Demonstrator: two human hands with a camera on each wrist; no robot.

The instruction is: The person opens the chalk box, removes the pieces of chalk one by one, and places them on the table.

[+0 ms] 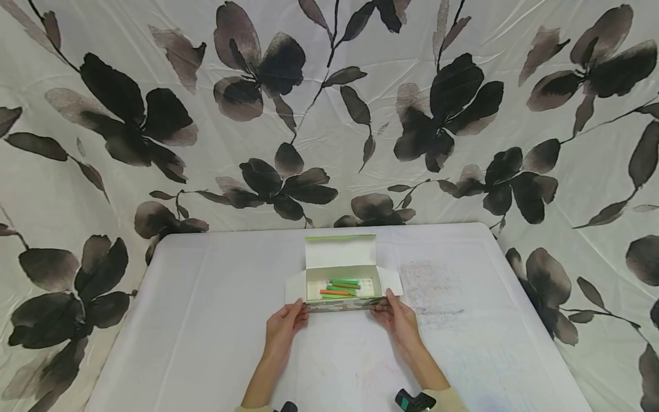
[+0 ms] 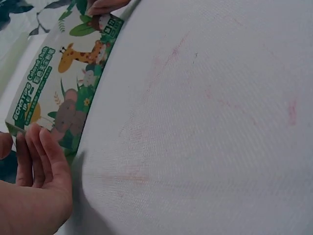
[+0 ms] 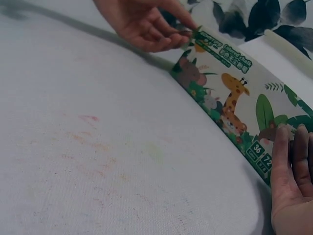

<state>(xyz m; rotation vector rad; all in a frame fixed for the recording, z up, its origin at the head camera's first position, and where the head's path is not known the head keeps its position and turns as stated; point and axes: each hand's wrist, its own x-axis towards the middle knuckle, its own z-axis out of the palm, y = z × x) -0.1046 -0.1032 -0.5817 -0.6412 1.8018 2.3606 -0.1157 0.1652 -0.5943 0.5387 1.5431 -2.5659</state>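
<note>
An open cardboard box of coloured chalk point(image 1: 340, 306) stands on the table, its lid point(image 1: 340, 252) raised at the back and its side flaps folded outward. Inside lie several green and orange chalk sticks point(image 1: 337, 293). My left hand point(image 1: 283, 329) grips the box's front left corner, with the fingers point(image 2: 46, 152) against the printed front panel. At the front right corner my right hand point(image 1: 403, 329) holds the box the same way, fingers point(image 3: 283, 156) laid on the front. Giraffe and elephant drawings cover that panel point(image 2: 73, 78).
A white cloth covers the table point(image 1: 216, 320). Faint coloured smudges point(image 1: 437, 292) mark it right of the box and in front. Behind the table hangs a floral curtain point(image 1: 360, 143). Dark wrist devices point(image 1: 414, 400) sit near both cuffs.
</note>
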